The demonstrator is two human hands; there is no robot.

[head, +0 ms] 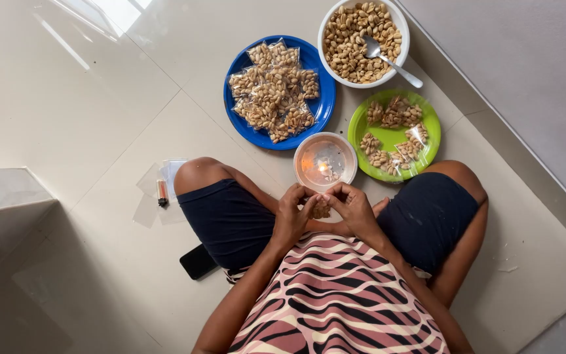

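Pale tiled floor carries everything; on it a blue plate of packets, a white bowl of peanuts, a green plate; a clear tub nearer the knees; lighter, plastic bags, black phone at the left.

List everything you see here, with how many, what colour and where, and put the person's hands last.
blue plate: one, blue, on the floor, piled with clear packets of peanuts
white bowl: one, white, top centre, full of loose peanuts
spoon: one, metal, in the white bowl
green plate: one, green, right, several peanut packets
clear container: one, clear, lit flame inside, before the hands
lighter: one, by clear bags, left
phone: one, black, floor
peanut packet: one, clear, between both hands
left hand: gripping packet
right hand: gripping packet
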